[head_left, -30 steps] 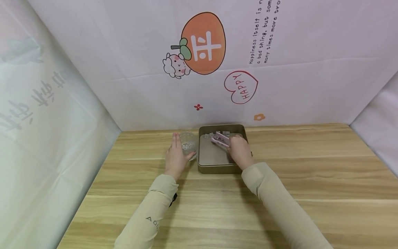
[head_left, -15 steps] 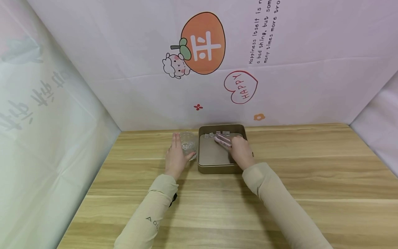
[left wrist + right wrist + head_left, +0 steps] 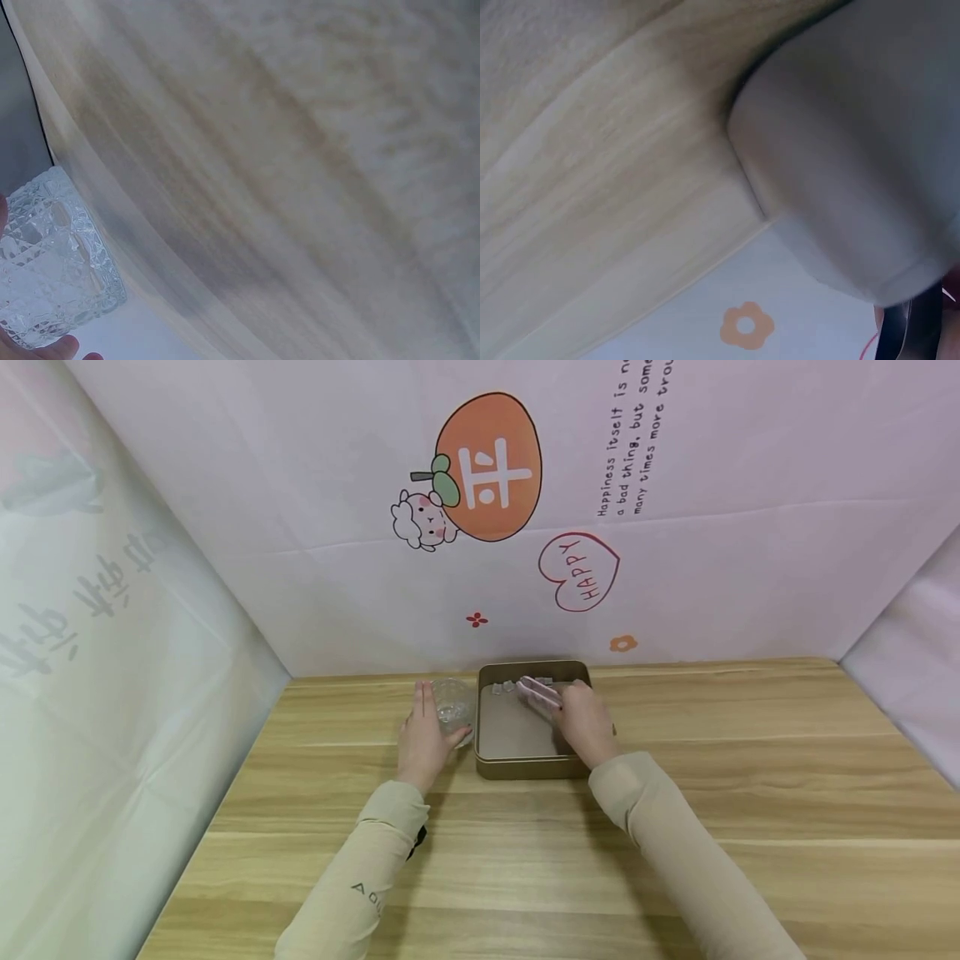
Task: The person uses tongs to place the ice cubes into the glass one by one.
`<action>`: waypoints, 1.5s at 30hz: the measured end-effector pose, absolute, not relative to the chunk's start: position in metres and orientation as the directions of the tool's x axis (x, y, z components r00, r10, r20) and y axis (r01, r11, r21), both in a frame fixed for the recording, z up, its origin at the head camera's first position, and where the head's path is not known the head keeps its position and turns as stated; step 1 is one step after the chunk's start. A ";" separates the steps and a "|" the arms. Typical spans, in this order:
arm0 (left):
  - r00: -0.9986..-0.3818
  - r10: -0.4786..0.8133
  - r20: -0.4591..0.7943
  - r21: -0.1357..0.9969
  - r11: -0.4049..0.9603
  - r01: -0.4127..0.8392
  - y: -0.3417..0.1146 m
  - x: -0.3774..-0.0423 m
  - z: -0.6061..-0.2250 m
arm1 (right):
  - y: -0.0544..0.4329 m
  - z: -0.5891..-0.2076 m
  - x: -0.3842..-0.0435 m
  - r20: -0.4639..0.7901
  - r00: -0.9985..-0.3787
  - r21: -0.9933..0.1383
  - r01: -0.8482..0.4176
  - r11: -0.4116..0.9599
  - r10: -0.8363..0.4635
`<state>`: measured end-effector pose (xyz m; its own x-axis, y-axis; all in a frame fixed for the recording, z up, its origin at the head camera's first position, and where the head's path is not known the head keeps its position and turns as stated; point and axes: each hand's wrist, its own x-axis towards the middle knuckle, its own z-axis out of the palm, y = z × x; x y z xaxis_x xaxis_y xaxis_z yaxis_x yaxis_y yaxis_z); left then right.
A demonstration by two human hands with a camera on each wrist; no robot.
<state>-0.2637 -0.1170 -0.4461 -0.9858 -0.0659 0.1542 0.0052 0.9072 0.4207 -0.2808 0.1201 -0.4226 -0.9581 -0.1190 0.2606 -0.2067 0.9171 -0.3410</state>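
Observation:
My left hand (image 3: 426, 739) holds a clear cut glass (image 3: 454, 703) by its left and near sides, thumb in front. Clear pieces show inside the glass. In the left wrist view the patterned glass (image 3: 56, 259) is at the lower left, fingers at its edge. My right hand (image 3: 587, 720) grips pale pink tongs (image 3: 538, 692) over a bronze-coloured metal tin (image 3: 525, 768). The tongs' arms are close together, tips near the tin's back wall; I cannot tell whether a cube is between them. Several small clear cubes (image 3: 502, 687) lie along the back of the tin.
The tin stands just right of the glass, both near the table's back edge. A white printed cloth (image 3: 337, 568) rises behind the wooden table (image 3: 510, 860). In the right wrist view, the tin's rounded outer corner (image 3: 817, 165) fills the right side.
The tongs, spread among the cubes a second ago, have closed together and shifted slightly toward the back of the tin. My left hand and the glass have stayed put.

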 end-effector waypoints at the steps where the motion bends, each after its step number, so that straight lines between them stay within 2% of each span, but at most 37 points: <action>1: -0.986 -0.068 0.154 0.423 0.906 0.003 -0.117 -0.264 -0.446 | 0.121 -0.422 -0.281 0.273 -0.954 -0.344 -0.216 0.914 -0.123; 10: -0.988 -0.072 0.133 0.438 0.899 -0.007 -0.116 -0.263 -0.447 | 0.112 -0.403 -0.274 0.321 -0.937 -0.386 -0.260 0.885 -0.135; 19: -0.987 -0.073 0.140 0.434 0.901 -0.005 -0.116 -0.263 -0.446 | 0.084 -0.399 -0.261 0.497 -0.836 -0.339 -0.435 0.834 -0.234; 29: -0.984 -0.065 0.166 0.424 0.906 0.012 -0.117 -0.263 -0.446 | 0.068 -0.398 -0.253 0.444 -0.828 -0.305 -0.500 0.811 -0.343; 45: -0.981 -0.065 0.181 0.418 0.908 0.017 -0.118 -0.265 -0.449 | 0.067 -0.403 -0.255 0.408 -0.842 -0.310 -0.491 0.814 -0.352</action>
<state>-0.2653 -0.1176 -0.4490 -0.9813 -0.0654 0.1812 0.0166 0.9084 0.4178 -0.2546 0.0668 -0.4034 -0.8424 -0.3522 0.4077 -0.4906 0.8144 -0.3101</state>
